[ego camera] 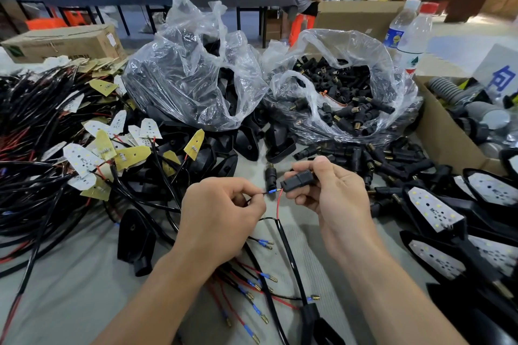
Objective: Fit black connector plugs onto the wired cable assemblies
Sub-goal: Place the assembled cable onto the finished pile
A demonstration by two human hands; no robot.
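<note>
two hands (224, 216) (333, 199): one plug (297, 181), one wire (259, 194)

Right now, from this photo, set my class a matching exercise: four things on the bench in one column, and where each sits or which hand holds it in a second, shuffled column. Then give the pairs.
Things
1. black connector plug
2. blue-sleeved wire tip
3. clear bag of loose plugs
4. red-capped bottle

Places
A. upright, at the back right
B. pinched by the left hand
C. gripped by the right hand
D. open-topped, beyond the hands

Pairs: 1-C, 2-B, 3-D, 4-A
</note>
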